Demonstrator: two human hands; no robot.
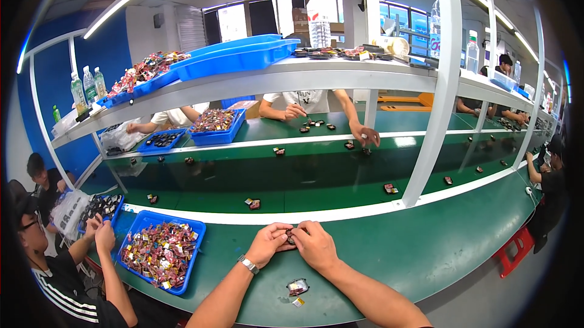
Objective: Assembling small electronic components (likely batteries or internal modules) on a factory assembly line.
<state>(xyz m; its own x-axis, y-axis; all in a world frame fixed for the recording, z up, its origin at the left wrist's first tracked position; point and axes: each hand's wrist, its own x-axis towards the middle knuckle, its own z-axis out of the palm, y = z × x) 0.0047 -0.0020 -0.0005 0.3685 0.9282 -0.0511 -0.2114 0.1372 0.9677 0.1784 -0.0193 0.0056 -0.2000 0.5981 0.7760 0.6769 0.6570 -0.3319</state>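
Note:
My left hand (269, 244), with a watch (248, 263) on its wrist, and my right hand (316, 246) meet over the green bench (377, 255). Between their fingertips they pinch a small dark part (291, 237), mostly covered by the fingers. Nearer to me, between my forearms, lies a small black-framed part with a silvery block (297, 286). Just below it is a tiny white-and-yellow piece (298, 302). To the left of my hands stands a blue tray (199, 230) heaped with small red, white and yellow electronic pieces (159, 255).
Beyond a white rail (334, 214) runs a dark green conveyor belt (322, 182) with scattered small parts (253, 204). A white post (435, 103) rises at right, carrying a shelf with blue trays (237, 60) and bottles (318, 20). Co-workers sit at left (67, 279) and across.

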